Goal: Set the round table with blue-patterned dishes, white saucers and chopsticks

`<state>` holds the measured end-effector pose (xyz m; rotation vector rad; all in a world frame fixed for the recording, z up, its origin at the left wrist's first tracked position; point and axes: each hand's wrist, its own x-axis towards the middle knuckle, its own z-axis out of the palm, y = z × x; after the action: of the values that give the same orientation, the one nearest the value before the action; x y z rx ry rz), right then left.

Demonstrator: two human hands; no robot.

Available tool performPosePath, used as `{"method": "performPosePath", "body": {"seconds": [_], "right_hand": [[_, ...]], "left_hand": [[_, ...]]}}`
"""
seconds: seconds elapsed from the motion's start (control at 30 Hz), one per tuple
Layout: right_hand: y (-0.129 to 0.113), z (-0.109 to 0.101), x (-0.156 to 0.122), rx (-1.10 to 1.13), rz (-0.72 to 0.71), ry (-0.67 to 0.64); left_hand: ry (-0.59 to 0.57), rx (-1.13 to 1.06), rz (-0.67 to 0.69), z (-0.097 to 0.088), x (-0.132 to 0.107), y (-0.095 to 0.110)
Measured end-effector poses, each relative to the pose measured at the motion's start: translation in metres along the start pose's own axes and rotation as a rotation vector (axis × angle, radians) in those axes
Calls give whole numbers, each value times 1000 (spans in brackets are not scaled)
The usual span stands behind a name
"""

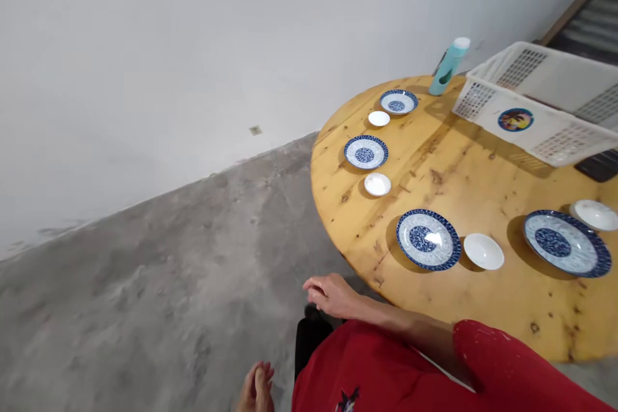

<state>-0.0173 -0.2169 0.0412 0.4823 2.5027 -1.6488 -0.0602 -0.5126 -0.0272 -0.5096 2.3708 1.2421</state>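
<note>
My right hand (331, 294) hangs beside the near left edge of a round wooden table (483, 309), its fingers loosely bent with nothing in them. Lower down, at the bottom of the view, my left hand (257, 388) is over the floor, relaxed and holding nothing; its wrist is cut off. The nearest tableware to my right hand is a blue-and-white plate (428, 240) with a white bowl (483, 252) to its right. Another patterned plate (566, 243) sits farther right beside a white bowl (595, 214).
Along the table's left side are two more plates (365, 152) (398, 102) and two small bowls (377, 184) (379, 118). A turquoise bottle (449, 67) and a white plastic basket (535, 132) stand at the back. Grey floor (193, 270) meets a white wall (168, 64).
</note>
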Motion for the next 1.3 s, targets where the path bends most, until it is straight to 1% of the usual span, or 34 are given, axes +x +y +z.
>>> {"method": "performPosePath", "body": {"seconds": [0.1,0.17,0.2,0.3,0.4,0.47,0.53,0.6,0.7,0.8,0.9,1.0,1.1,1.2,1.3], "right_hand": [[-2,-3,22,22,65,84],[0,0,38,66,106,147],[1,2,47,96,127,181],[5,11,79,215,191,312],[2,16,116,426,251,505],[-2,15,139,602,306,638],[-7,12,158,746,371,752],[-10,9,169,845,427,856],[-12,4,177,937,499,981],[-7,-6,184,996,559,1083],[4,-26,201,1076,559,1177],[16,-55,226,1176,557,1258],[25,-87,246,1270,533,1299],[30,-113,255,1294,490,1334],[32,-131,257,1277,480,1402]], "left_hand": [[-149,225,172,15,44,51],[-200,372,310,23,79,90],[-217,411,370,28,97,109],[-283,432,504,41,153,165],[-399,425,611,58,204,219],[-498,405,681,72,229,255],[-588,374,752,89,245,288],[-672,366,825,111,254,318],[-814,364,907,149,253,354],[-970,330,913,192,245,381],[-1078,297,903,231,237,407],[-1105,305,916,261,234,438],[-1091,342,915,285,237,476],[-1063,333,887,313,239,513],[-1081,288,865,351,238,545]]}}
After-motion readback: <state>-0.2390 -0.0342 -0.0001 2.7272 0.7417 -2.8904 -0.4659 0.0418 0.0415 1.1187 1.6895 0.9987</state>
